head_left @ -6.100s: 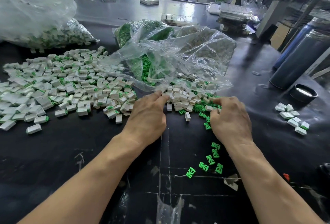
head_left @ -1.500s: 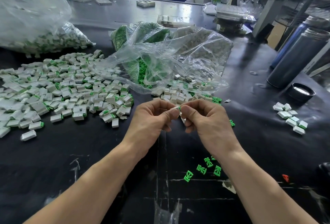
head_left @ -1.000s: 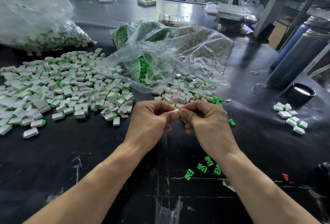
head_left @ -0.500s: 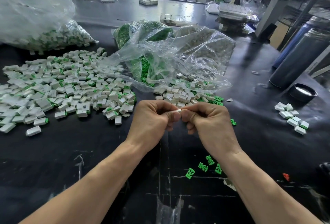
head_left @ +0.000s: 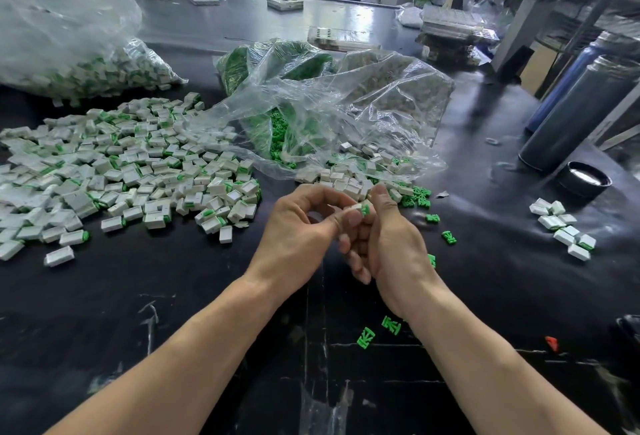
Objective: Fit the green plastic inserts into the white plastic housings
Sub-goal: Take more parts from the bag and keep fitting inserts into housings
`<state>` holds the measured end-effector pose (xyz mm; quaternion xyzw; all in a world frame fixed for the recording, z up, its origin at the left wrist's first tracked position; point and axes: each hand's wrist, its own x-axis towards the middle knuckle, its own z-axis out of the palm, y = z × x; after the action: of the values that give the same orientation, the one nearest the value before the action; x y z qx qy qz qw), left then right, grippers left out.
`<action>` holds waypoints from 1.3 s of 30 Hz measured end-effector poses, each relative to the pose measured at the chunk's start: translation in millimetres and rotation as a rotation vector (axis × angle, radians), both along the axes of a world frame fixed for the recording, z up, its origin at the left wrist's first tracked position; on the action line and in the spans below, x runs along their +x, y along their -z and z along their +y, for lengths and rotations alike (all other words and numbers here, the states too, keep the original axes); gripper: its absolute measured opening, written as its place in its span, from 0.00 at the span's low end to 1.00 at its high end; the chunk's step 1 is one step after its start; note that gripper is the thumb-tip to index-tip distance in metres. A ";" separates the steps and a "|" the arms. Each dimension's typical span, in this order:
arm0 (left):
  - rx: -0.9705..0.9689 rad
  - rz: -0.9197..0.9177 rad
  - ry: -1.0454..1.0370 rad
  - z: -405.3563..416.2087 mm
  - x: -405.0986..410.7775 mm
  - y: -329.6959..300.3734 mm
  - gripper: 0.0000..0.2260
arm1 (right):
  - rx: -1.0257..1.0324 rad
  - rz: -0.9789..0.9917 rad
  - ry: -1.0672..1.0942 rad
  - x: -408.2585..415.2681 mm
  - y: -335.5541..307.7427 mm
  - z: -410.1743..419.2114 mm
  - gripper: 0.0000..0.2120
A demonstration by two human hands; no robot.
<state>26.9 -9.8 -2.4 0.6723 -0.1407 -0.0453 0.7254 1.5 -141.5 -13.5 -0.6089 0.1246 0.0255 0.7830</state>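
Two hands [head_left: 346, 230] around boxy white housing [head_left: 356, 207] with ribbed green insert [head_left: 365, 209]

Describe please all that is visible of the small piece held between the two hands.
The piece is a small white plastic housing with a green insert showing at its right end; how far the insert is seated cannot be told. It is held above the black table, in front of the loose housings. The left hand pinches its white end between thumb and finger. The right hand holds the green end with curled fingers. Fingers hide most of it.
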 end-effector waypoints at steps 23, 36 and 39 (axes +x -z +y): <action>-0.048 0.036 0.108 -8.2 -9.4 0.7 0.04 | 0.000 -0.035 0.189 -9.7 -8.5 14.7 0.22; -0.014 0.005 0.043 -10.9 -11.8 1.1 0.02 | -0.087 -0.095 0.247 -7.2 -6.4 22.4 0.26; -0.005 0.007 0.028 -12.5 -13.3 1.8 0.03 | -0.131 -0.112 0.282 -6.8 -2.2 22.0 0.21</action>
<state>13.6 -22.2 -4.2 0.6682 -0.1475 -0.0573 0.7270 -5.3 -119.5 -11.3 -0.6354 0.1666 -0.1268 0.7433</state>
